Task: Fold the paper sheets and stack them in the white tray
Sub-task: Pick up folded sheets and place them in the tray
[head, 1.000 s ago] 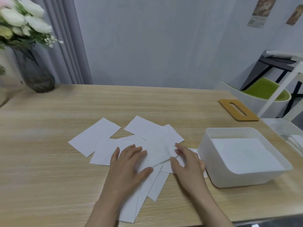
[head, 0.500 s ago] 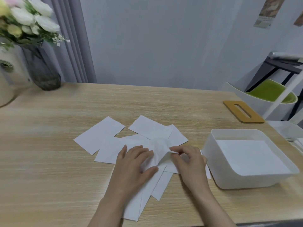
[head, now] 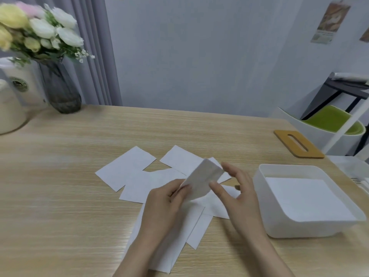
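Wooden bench, grey wall, vase far left. Left hand pinches a raised sheet; right hand spread loose just beside it, tray further right.

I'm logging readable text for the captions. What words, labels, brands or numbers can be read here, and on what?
No text can be read here.
Round emblem on the cream container at the far left: too small and blurred to read.
Poster on the wall, upper right: print blurred, unreadable.
Paper sheets, the lifted sheet and the white tray: blank, no markings.
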`<control>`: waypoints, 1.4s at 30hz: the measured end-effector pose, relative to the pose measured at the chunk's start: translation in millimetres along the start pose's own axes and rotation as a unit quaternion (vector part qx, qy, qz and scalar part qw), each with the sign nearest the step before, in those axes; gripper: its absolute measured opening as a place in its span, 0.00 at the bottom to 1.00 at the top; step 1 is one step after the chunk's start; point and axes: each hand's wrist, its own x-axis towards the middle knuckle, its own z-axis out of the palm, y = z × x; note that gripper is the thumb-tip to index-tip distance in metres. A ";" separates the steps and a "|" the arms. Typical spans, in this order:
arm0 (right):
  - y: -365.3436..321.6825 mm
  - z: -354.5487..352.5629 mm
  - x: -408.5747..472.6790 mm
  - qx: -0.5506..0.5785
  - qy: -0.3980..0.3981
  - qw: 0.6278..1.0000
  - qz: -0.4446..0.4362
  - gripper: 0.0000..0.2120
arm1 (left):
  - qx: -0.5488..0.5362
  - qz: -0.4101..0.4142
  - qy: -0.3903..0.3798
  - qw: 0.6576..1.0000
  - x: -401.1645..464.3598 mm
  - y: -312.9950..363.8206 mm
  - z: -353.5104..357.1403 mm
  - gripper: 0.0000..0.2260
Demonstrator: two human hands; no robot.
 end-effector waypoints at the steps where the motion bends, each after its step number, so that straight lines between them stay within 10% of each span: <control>1: -0.9 1.4 -1.1 0.030 -0.016 0.999 0.028 0.23 | -0.054 -0.028 -0.002 0.998 -0.9 4.4 -1.5 0.13; 6: 2.3 16.4 -13.4 0.210 -0.100 0.961 0.147 0.24 | -0.233 -0.122 0.012 0.965 -8.2 6.7 -4.3 0.09; 11: 0.6 26.6 -24.5 0.209 -0.098 0.960 0.157 0.02 | -0.240 -0.158 0.021 0.957 -12.1 2.3 -11.8 0.07; 20: -1.6 29.5 -21.4 0.201 -0.071 0.966 0.148 0.05 | -0.210 -0.184 0.071 0.957 -7.6 -8.4 -27.9 0.06; 28: 23.3 7.1 -13.7 -0.004 -0.048 0.992 0.114 0.10 | -0.207 -0.202 0.231 0.929 -4.2 -35.5 -43.3 0.07; 42: 36.6 47.8 -22.6 -0.267 -0.128 0.955 -0.020 0.29 | -0.176 -0.193 0.285 0.922 -5.0 -37.9 -37.4 0.11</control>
